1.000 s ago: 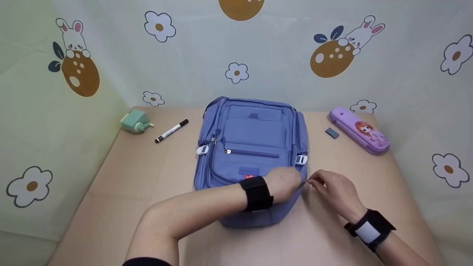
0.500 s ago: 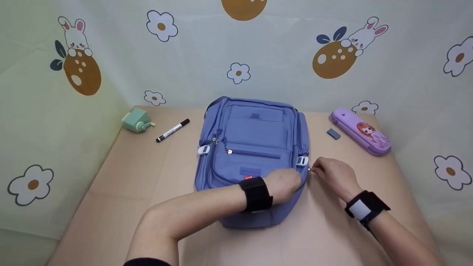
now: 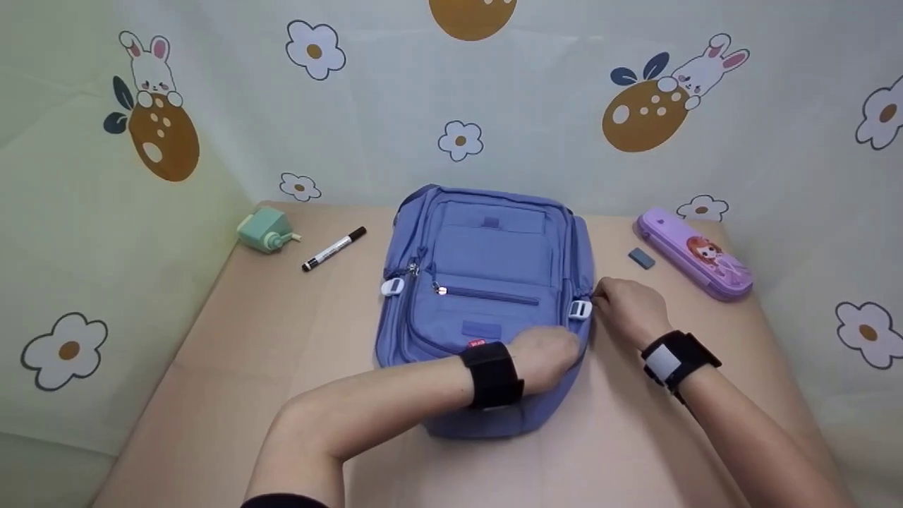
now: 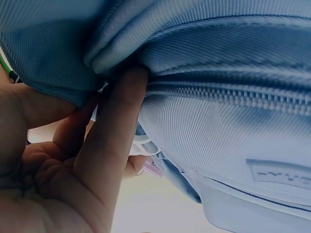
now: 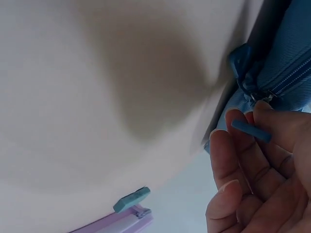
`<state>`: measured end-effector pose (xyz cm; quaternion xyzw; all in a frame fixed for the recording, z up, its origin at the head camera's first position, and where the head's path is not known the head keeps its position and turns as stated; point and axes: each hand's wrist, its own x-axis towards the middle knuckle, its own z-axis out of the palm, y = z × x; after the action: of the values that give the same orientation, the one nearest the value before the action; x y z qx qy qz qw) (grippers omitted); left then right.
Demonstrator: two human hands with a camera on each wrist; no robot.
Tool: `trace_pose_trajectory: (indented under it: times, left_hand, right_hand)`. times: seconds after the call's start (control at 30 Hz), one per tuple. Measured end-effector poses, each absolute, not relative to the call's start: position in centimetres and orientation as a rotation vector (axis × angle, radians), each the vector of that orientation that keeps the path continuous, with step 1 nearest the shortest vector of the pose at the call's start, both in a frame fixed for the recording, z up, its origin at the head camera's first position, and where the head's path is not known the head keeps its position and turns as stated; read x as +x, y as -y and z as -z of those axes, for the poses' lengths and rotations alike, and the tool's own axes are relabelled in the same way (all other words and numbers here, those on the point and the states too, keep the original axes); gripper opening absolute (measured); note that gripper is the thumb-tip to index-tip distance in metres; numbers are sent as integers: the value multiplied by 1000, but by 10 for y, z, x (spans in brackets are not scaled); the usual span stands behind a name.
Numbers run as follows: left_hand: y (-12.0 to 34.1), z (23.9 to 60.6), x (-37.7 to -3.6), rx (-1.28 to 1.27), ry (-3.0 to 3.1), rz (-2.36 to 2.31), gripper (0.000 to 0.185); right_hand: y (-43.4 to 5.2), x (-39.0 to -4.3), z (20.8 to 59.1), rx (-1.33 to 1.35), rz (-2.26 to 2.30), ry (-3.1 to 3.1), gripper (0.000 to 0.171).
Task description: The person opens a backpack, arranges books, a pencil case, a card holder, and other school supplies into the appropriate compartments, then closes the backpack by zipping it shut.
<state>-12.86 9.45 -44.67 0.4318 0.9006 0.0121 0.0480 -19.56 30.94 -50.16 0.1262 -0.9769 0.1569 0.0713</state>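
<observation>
Blue backpack (image 3: 487, 296), flat at mid-desk (image 3: 233, 367): near right corner pressed and pinched by left hand (image 3: 547, 360), fingers (image 4: 116, 141) curled into the fabric fold beside the zip; right hand (image 3: 628, 307) at the right edge by the white buckle (image 3: 580, 309), fingers (image 5: 265, 128) pinching the blue zip pull (image 5: 250, 130), slider roughly halfway up that side, so zip travel judged partly run with the upper stretch and top left. Teeth behind the hand hidden, open or closed not discernible; farther off, untouched: grey eraser (image 3: 641, 258), purple pencil case (image 3: 695, 254), marker (image 3: 334, 248), green sharpener (image 3: 267, 231).
</observation>
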Motion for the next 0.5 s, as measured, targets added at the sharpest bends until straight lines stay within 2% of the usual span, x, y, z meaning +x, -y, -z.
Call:
trace_pose_trajectory:
  times: [0.3, 0.5]
  left_hand:
    - [-96, 449, -129, 1341, -2739, -12, 7]
    - [-96, 448, -128, 1282, -2700, -54, 12]
  right_hand:
    - [-310, -193, 505, 326, -520, 2949, 14]
    - [-310, -187, 507, 341, -534, 2966, 10]
